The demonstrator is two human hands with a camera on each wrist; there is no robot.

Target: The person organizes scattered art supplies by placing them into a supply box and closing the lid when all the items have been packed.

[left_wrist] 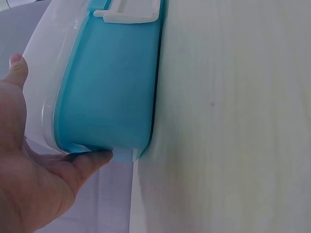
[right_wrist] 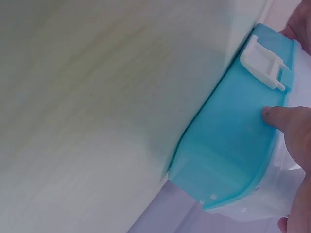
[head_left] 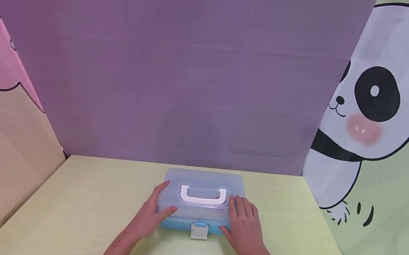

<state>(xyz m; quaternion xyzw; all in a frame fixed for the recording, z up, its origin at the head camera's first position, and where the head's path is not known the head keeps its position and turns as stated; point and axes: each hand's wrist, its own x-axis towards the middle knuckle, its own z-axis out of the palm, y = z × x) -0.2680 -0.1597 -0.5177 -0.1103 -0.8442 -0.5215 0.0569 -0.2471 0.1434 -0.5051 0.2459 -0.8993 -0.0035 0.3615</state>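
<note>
A plastic box with a light-blue base and a clear lid stands on the table. On top of the lid is a white handle. A white latch sits at the middle of the front, jutting out in the right wrist view. My left hand holds the left end, its thumb on the lid and a finger against the blue side. At the right end my right hand grips the box, thumb on the blue front, fingers over the lid. The contents cannot be made out.
The pale wooden table reaches back to a purple panel. A wall with a pink cartoon figure stands at the left. A panda picture covers the green wall at the right.
</note>
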